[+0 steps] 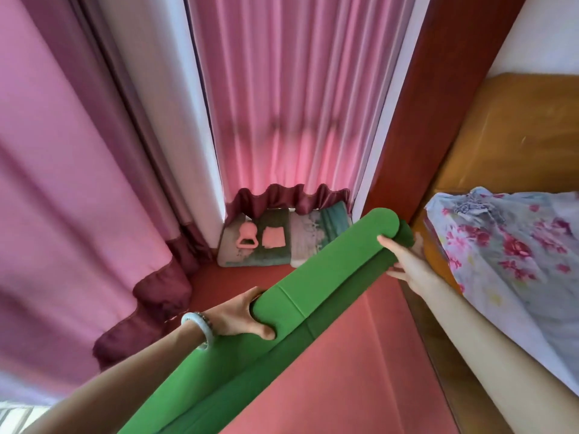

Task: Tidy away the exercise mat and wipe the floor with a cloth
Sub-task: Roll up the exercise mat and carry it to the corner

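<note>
A green exercise mat (313, 277), partly rolled, slants from the lower left up to the right above the red floor (360, 355). My left hand (238, 317) grips the roll's near end, thumb on top and fingers underneath. My right hand (404, 261) holds the far end near the bed, thumb pressed on the roll. An unrolled part of the mat (194, 393) hangs down toward the bottom edge. A folded pink cloth (273, 237) lies on a small rug by the curtain.
Pink curtains (78, 183) hang at the left and in the middle. A small rug (282, 245) by the window carries a pink ring-shaped thing (247, 238). A wooden bed (517, 136) with a floral sheet (507, 245) stands at the right.
</note>
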`<state>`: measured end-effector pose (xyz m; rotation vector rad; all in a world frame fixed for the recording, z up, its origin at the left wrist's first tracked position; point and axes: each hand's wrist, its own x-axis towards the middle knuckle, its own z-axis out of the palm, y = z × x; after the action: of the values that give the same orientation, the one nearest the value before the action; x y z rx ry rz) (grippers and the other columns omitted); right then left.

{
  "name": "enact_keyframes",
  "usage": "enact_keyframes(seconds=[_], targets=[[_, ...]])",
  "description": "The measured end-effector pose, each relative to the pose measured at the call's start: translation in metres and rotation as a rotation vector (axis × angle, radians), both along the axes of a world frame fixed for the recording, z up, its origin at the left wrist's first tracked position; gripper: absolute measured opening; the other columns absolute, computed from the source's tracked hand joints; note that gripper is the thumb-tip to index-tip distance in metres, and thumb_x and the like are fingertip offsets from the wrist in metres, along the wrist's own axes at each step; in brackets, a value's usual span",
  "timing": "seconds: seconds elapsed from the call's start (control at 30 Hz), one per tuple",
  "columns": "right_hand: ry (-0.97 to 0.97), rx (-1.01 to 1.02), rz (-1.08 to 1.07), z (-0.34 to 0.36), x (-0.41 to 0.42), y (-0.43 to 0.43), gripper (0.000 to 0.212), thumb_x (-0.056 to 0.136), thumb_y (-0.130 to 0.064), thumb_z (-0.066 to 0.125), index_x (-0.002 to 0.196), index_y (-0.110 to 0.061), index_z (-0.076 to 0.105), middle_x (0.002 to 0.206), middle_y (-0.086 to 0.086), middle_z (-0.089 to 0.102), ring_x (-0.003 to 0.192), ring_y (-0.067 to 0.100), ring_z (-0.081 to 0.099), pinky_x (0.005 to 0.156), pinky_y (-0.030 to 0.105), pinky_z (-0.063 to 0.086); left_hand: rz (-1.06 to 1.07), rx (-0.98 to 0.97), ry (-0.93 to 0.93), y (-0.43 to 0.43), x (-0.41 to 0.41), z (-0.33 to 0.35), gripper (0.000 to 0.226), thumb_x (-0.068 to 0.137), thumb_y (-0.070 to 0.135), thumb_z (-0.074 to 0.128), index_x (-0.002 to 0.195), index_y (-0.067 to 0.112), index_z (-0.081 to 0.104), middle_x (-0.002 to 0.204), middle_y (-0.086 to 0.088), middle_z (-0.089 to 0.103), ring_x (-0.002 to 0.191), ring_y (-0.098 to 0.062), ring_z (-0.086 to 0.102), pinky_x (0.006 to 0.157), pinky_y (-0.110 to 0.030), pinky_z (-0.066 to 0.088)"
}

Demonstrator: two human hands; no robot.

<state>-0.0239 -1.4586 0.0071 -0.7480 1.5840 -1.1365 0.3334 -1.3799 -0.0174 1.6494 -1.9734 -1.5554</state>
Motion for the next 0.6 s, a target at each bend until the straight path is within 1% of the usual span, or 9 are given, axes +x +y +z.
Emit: enact_keyframes(seconds=[0.1,0.2,0.3,0.33,0.4,0.43,0.5,0.57,0.6], targets=[[0.015,0.006,0.019,0.001,-0.004,-0.046,0.109,0.060,-0.037,0.086,0.144,-0.043,0.017,0.142,0.001,0.040,0.118,0.032,0.050,0.060,0.035,0.057,-0.018,0.009,-0.010,-0.051,0.009,-0.005,0.093,0.051,0.041,0.085,0.130,0.031,0.038,0.114,0.008,0.060,0.104,-0.009,0.059,0.094,-0.033,0.050],[-0.004,0.021,0.033,-0.007,-0.002,-0.096,0.105,0.064,-0.030,0.086,0.145,-0.039,0.019,0.137,-0.001,0.043,0.113,0.030,0.051,0.069,0.038,0.057,-0.018,0.003,-0.017,-0.100,0.013,-0.013,0.094,0.048,0.042,0.084,0.129,0.030,0.038,0.114,0.008,0.059,0.106,-0.009,0.057,0.098,-0.034,0.047],[-0.089,-0.003,-0.059,-0.028,0.010,-0.149,0.112,0.057,-0.033,0.089,0.146,-0.032,0.021,0.137,0.002,0.046,0.106,0.025,0.057,0.079,0.038,0.055,-0.005,0.022,-0.001,-0.152,0.012,-0.021,0.092,0.052,0.036,0.086,0.131,0.028,0.038,0.115,0.009,0.058,0.106,-0.008,0.057,0.100,-0.032,0.045],[-0.128,-0.004,-0.099,-0.038,0.017,-0.166,0.105,0.059,-0.033,0.088,0.144,-0.026,0.025,0.137,0.005,0.048,0.102,0.021,0.060,0.077,0.034,0.055,0.003,0.037,0.003,-0.171,0.012,-0.025,0.092,0.054,0.034,0.086,0.131,0.029,0.038,0.115,0.010,0.058,0.107,-0.008,0.056,0.100,-0.033,0.044],[-0.222,0.030,-0.170,-0.056,0.032,-0.199,0.080,0.072,-0.028,0.080,0.137,-0.019,0.034,0.132,0.008,0.052,0.094,0.016,0.061,0.075,0.027,0.052,0.017,0.066,0.003,-0.211,0.009,-0.031,0.097,0.052,0.038,0.086,0.134,0.030,0.035,0.117,0.011,0.057,0.108,-0.009,0.056,0.102,-0.034,0.044],[-0.280,0.071,-0.179,-0.063,0.038,-0.216,0.071,0.075,-0.028,0.077,0.133,-0.019,0.037,0.130,0.009,0.054,0.095,0.018,0.060,0.078,0.030,0.052,0.017,0.078,-0.003,-0.231,0.006,-0.034,0.101,0.050,0.041,0.085,0.136,0.031,0.034,0.118,0.012,0.056,0.108,-0.009,0.056,0.103,-0.035,0.043],[-0.350,0.185,-0.147,-0.070,0.048,-0.252,0.068,0.075,-0.034,0.076,0.130,-0.026,0.038,0.125,0.009,0.053,0.103,0.028,0.058,0.085,0.046,0.053,0.020,0.108,-0.010,-0.272,0.001,-0.038,0.104,0.048,0.043,0.085,0.137,0.031,0.033,0.117,0.013,0.055,0.108,-0.010,0.056,0.103,-0.035,0.044],[-0.374,0.227,-0.129,-0.073,0.051,-0.288,0.070,0.076,-0.037,0.075,0.132,-0.033,0.033,0.123,0.007,0.049,0.106,0.035,0.055,0.084,0.061,0.050,0.019,0.138,-0.006,-0.310,-0.002,-0.042,0.098,0.054,0.038,0.085,0.137,0.029,0.034,0.116,0.012,0.055,0.107,-0.010,0.056,0.102,-0.035,0.044],[-0.384,0.230,-0.120,-0.074,0.051,-0.307,0.072,0.076,-0.037,0.075,0.134,-0.035,0.032,0.124,0.007,0.048,0.108,0.036,0.055,0.081,0.064,0.049,0.025,0.153,-0.004,-0.327,-0.003,-0.044,0.095,0.058,0.035,0.085,0.137,0.028,0.034,0.117,0.011,0.055,0.107,-0.010,0.056,0.102,-0.034,0.044]])
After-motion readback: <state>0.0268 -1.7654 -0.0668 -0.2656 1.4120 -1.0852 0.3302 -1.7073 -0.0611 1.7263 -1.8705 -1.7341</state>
